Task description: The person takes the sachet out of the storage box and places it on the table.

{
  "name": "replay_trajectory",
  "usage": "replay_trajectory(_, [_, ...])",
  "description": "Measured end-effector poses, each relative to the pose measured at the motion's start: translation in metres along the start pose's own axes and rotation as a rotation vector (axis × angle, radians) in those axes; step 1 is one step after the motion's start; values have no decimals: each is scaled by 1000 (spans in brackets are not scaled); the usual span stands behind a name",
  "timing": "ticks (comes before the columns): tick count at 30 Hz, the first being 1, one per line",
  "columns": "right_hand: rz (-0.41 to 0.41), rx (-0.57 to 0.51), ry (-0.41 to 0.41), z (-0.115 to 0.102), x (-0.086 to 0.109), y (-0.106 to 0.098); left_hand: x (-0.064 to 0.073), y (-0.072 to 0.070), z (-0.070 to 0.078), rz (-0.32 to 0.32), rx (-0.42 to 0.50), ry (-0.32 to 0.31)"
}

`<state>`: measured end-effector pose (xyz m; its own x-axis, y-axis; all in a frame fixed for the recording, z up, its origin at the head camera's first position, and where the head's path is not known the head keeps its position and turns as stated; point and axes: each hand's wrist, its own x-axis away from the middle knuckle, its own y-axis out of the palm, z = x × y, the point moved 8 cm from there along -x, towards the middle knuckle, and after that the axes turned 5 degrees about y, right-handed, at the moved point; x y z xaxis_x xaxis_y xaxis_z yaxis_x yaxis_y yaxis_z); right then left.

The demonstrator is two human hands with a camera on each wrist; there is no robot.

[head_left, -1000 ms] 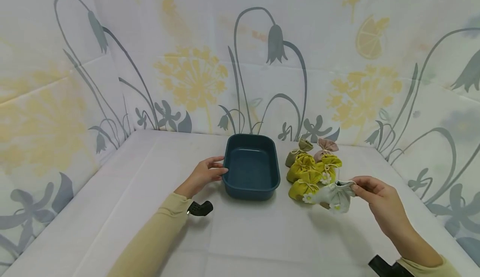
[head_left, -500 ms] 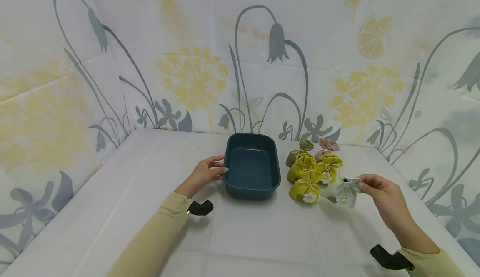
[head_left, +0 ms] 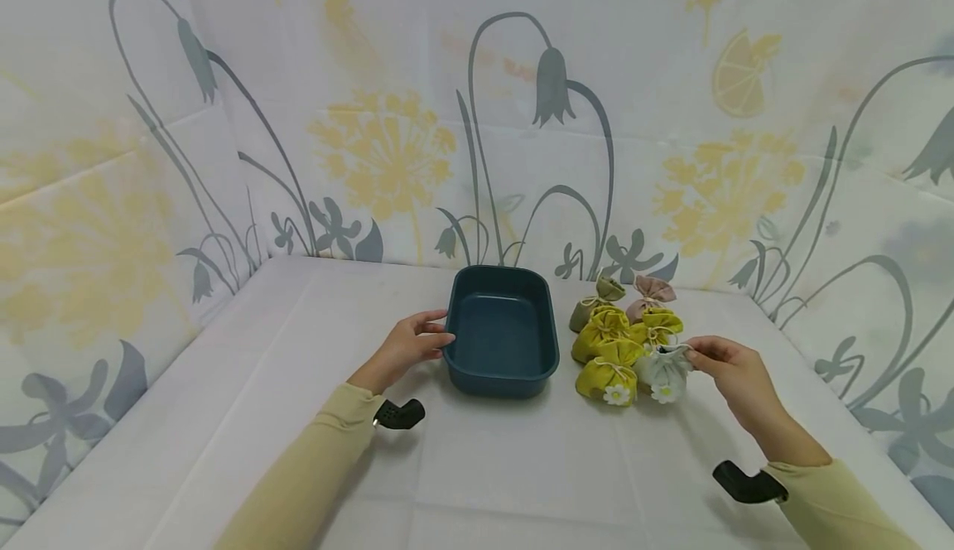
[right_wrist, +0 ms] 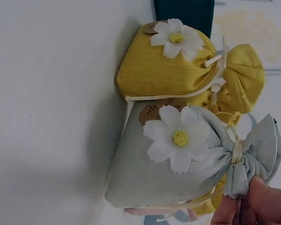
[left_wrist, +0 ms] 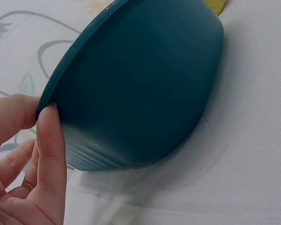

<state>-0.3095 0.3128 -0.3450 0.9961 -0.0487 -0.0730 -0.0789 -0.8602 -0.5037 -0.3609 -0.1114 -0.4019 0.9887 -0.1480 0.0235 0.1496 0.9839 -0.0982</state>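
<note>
A deep teal rectangular tub (head_left: 501, 386) stands mid-table in the head view. My left hand (head_left: 408, 341) pinches its left rim between thumb and fingers, as the left wrist view shows close up on the tub wall (left_wrist: 140, 89). My right hand (head_left: 734, 372) pinches the gathered neck of a pale grey-green drawstring pouch (head_left: 662, 374). In the right wrist view this pouch (right_wrist: 159, 173) carries a white cloth flower and a brown tag, and sits upright beside a yellow pouch (right_wrist: 164, 75) that also bears a flower.
Behind the pale pouch cluster more drawstring pouches: yellow ones (head_left: 599, 339), an olive one (head_left: 585, 311) and a pink one (head_left: 652, 289). They stand right of the tub on a white-covered table (head_left: 507, 467). A flower-printed cloth (head_left: 387, 152) walls the back and sides.
My right hand first drew the tilted pale pouch rightward, off the front yellow pouch, then moved it back left, where it now stands upright against the group. My left hand stays on the tub.
</note>
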Motion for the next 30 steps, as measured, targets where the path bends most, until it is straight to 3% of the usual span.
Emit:
replay_trajectory(6, [-38,-18,46,7,-9,6,3,3,5,-22,-1,16])
replay_trajectory(15, [-40,15,104,12,-10,4,-1,1,1,-7,-11,6])
replay_trajectory(25, [-51,-134,69,12,-7,-4,7,-3,5,55,-79,52])
replay_trajectory(30, [-58,-225,56,10,-5,-5,16,-15,8,93,-132,74])
